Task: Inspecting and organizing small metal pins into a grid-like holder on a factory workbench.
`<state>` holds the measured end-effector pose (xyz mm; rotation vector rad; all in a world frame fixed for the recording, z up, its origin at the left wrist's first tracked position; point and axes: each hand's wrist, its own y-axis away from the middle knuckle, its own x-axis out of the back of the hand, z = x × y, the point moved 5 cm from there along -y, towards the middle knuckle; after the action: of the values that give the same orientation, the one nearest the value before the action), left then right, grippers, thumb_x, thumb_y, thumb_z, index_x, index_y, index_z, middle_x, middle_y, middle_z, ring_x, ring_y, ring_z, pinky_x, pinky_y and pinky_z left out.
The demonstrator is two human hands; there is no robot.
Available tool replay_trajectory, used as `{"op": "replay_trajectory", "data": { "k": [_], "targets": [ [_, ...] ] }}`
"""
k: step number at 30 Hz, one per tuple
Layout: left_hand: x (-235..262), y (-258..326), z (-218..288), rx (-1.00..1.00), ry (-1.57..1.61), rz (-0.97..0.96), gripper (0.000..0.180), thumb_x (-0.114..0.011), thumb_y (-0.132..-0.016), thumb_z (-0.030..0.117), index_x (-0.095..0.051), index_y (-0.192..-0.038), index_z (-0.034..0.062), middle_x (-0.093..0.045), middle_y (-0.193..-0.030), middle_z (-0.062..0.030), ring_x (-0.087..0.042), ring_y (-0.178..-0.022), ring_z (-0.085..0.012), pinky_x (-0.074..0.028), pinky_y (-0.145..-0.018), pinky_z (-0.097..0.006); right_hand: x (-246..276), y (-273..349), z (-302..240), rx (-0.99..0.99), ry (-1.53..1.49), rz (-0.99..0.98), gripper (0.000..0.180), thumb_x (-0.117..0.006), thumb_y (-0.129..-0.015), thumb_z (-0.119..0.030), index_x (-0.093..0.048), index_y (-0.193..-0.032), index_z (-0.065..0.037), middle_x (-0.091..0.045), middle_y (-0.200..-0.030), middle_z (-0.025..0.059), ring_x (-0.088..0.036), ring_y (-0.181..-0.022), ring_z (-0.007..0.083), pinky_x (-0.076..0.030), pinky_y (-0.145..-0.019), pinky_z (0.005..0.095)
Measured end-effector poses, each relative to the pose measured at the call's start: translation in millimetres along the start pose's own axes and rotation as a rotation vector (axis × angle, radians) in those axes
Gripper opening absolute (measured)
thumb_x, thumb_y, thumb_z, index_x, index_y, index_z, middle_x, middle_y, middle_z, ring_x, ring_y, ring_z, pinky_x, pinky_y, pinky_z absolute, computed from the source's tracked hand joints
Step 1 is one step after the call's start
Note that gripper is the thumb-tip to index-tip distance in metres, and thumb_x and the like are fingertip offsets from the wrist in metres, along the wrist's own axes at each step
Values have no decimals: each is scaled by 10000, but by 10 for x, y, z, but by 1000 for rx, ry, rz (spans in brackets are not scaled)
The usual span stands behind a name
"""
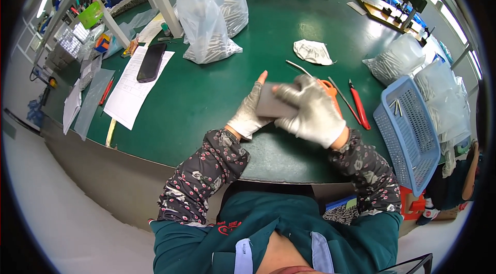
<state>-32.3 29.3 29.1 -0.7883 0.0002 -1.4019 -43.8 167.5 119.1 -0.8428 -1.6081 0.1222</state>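
Observation:
Both my hands wear whitish gloves with bare fingertips and meet above the green table, near its front edge. A flat grey rectangular block (276, 102) is between them; its exact kind does not show. My left hand (250, 110) holds the block's left side, thumb pointing up and the other fingers hidden behind it. Closed over the block's right part, my right hand (312, 108) is slightly blurred. Just beyond the right hand lie orange-handled scissors (329, 93), partly covered, a thin metal rod (345, 99) and red-handled pliers (360, 107).
A blue plastic basket (391, 134) with a few metal pins stands at the right, beside bags of pins (395, 59). Further bags of pins (212, 49) stand at the back. A crumpled white cloth (313, 52) lies ahead. Leftward, a phone (152, 62) rests on paper sheets (128, 95).

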Motion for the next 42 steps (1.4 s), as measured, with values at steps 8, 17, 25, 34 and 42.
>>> {"op": "replay_trajectory", "data": {
  "k": [8, 17, 25, 34, 42],
  "targets": [
    [1, 89, -42, 177, 133, 34, 976, -656, -654, -9, -76, -1423, 151, -569, -901, -65, -560, -835, -159, -453, -788, -263, -120, 27, 91, -33, -46, 58, 420, -640, -629, -306, -637, -985, -83, -538, -894, 208, -552, -826, 339, -472, -684, 409],
    [-62, 38, -194, 252, 222, -4, 1033, -674, -646, -1, -19, -1424, 175, -557, -1020, -106, -569, -902, -208, -457, -825, -304, 40, -90, 305, -248, 203, 93, 432, -668, -608, -292, -645, -991, -92, -541, -934, 221, -547, -867, 346, -466, -730, 423],
    [-94, 26, -81, 406, 323, -74, 1024, -669, -645, -54, -23, -1421, 114, -526, -1072, -70, -542, -934, -151, -441, -830, -230, 76, -90, 374, -255, 326, 114, 467, -670, -619, -293, -635, -1042, -97, -538, -902, 208, -540, -839, 354, -460, -737, 416],
    [-84, 105, -108, 521, 238, -127, 1000, -710, -648, -4, -91, -1419, 137, -466, -1224, -107, -493, -1076, -212, -425, -912, -295, 150, -41, 327, -240, 177, 116, 439, -679, -593, -284, -654, -994, -109, -547, -989, 227, -549, -861, 342, -459, -787, 398],
    [-78, 89, -114, 399, 243, -109, 979, -689, -653, 27, -94, -1419, 159, -588, -964, -84, -586, -858, -206, -467, -799, -291, 184, -47, 266, -220, 193, 118, 457, -677, -587, -304, -653, -994, -98, -536, -900, 219, -548, -838, 350, -476, -719, 409]
  ]
}}
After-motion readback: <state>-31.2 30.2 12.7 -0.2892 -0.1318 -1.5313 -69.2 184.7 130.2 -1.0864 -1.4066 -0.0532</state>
